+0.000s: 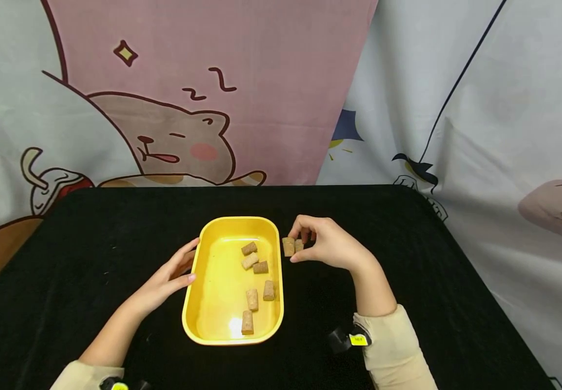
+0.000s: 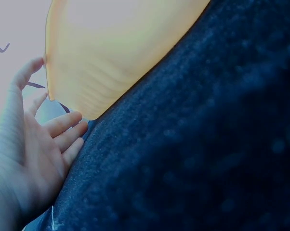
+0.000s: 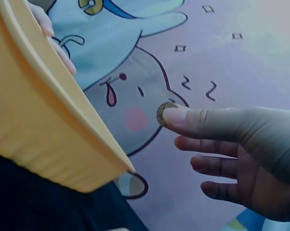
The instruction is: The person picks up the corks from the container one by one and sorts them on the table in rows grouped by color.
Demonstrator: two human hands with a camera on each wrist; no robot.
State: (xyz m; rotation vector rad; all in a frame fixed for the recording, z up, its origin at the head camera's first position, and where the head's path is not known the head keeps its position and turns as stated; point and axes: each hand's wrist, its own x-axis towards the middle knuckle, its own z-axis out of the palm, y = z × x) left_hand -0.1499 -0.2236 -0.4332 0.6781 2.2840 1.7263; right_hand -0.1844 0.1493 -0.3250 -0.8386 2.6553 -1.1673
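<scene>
A yellow tray (image 1: 218,319) lies on the black cloth with several small corks (image 1: 253,299) in it, mostly toward its right side. My left hand (image 1: 168,279) touches the tray's left side with its thumb and fingers fairly straight; in the left wrist view the fingertips (image 2: 76,117) rest against the outer wall. Just outside the right rim, my right hand (image 1: 327,244) pinches a cork (image 1: 288,247) between thumb and index finger. Behind it a second cork (image 1: 299,245) shows; whether it is held too is unclear. The right wrist view shows one cork end (image 3: 166,114) at the thumb tip.
Black cloth (image 1: 437,303) covers the table around the tray. A printed curtain (image 1: 281,97) with a sleeping cartoon animal hangs behind the table's far edge, and white curtain (image 1: 515,135) continues down the right side.
</scene>
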